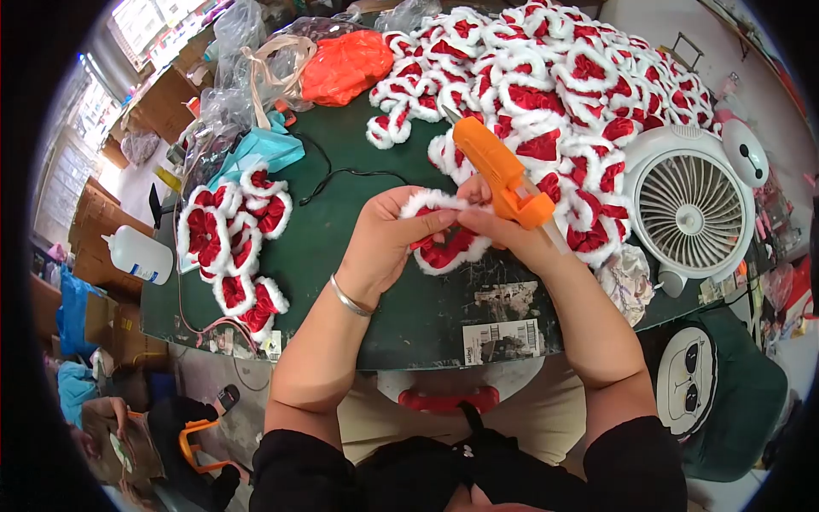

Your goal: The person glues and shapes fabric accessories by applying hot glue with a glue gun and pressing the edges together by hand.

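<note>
A small red fabric piece with white fluffy trim (pixel 456 253) is held up over the table between both hands. My left hand (pixel 381 232) is closed on its left side, thumb pressed on the trim. My right hand (pixel 505 229) pinches the upper right edge with thumb and fingers. That same hand also holds an orange glue gun (pixel 496 166), its nozzle pointing up and away to the left. A clear glue stick (pixel 556 236) sticks out of the gun's rear. The gun hides part of the right fingers.
A large heap of similar trimmed pieces (pixel 533 94) covers the back right of the green table (pixel 367 307). A smaller pile (pixel 230 243) lies left, near a white bottle (pixel 141 254). A white fan (pixel 687 218) stands right. A black cable (pixel 358 171) crosses the table. Another person (pixel 141 435) sits lower left.
</note>
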`<state>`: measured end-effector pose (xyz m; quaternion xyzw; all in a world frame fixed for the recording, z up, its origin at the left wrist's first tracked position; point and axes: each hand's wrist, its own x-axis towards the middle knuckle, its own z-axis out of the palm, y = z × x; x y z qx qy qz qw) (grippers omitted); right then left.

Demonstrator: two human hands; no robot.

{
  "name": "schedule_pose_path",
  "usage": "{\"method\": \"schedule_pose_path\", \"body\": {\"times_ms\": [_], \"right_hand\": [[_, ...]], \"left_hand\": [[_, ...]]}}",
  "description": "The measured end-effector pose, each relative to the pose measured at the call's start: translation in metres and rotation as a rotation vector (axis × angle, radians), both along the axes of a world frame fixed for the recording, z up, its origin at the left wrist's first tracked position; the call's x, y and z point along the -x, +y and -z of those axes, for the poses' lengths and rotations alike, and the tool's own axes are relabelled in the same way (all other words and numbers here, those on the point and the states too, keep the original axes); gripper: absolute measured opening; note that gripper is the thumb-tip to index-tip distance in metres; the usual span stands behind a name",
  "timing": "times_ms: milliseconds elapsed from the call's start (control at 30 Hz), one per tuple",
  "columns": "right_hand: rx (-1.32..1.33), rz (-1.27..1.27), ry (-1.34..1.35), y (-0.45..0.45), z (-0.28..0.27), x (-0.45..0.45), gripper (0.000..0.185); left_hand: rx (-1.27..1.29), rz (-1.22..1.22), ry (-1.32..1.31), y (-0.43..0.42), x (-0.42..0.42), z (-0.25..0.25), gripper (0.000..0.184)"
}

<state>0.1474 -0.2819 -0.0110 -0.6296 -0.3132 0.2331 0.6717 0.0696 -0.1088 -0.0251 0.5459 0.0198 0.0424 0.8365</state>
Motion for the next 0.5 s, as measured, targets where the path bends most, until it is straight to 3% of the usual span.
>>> {"method": "schedule_pose_path", "body": {"times_ms": [233, 333, 500], "right_hand": [[-0.059, 0.089, -0.102, 0.003, 0.020, -0.008, 0.013], [-0.199, 0.087, -0.095, 0.006, 0.027, -0.010, 0.012], [-0.012, 0.159, -0.095, 0.004, 0.014, -0.005, 0.015]], "left_hand": [[0.033, 0.119, 0.100, 0.000, 0.001, 0.000, 0.014], [0.093, 0.174, 0.154, 0.005, 0.001, 0.001, 0.017], [0.103, 0.137, 0.151, -0.001, 0.002, -0.002, 0.021]]}}
